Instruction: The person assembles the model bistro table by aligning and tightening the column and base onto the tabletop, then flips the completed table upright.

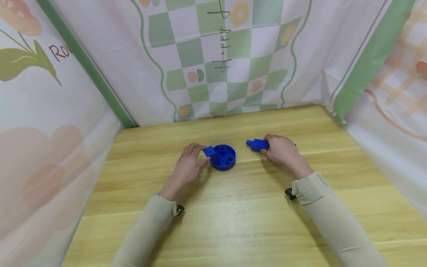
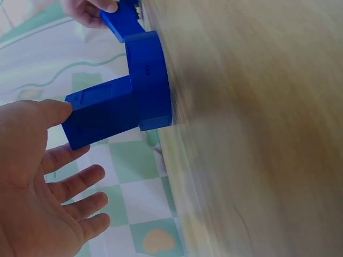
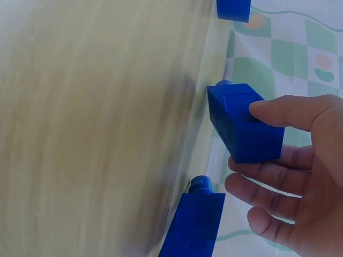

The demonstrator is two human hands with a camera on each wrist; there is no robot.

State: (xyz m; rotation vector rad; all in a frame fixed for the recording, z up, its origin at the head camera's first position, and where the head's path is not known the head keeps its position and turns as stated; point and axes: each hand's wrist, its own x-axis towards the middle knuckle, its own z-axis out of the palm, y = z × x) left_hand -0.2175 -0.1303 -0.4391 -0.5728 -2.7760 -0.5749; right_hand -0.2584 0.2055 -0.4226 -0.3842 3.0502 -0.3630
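Observation:
My left hand [image 1: 187,165] pinches the top end of a blue rectangular block [image 2: 102,112] between thumb and index finger; its other fingers are spread. The block stands in a round blue base [image 1: 233,163], at its left side. Two round sockets show inside the base in the head view. To the right, my right hand [image 1: 283,150] holds a second blue block [image 3: 249,123] with thumb and fingers. A round peg [image 1: 249,142] sticks out of that block's end, pointing toward the base with a gap between them.
Another blue block with a round peg [image 3: 194,225] lies on the wooden table near my right hand, mostly hidden in the head view. Printed curtains [image 1: 213,92] hang behind the table and at both sides.

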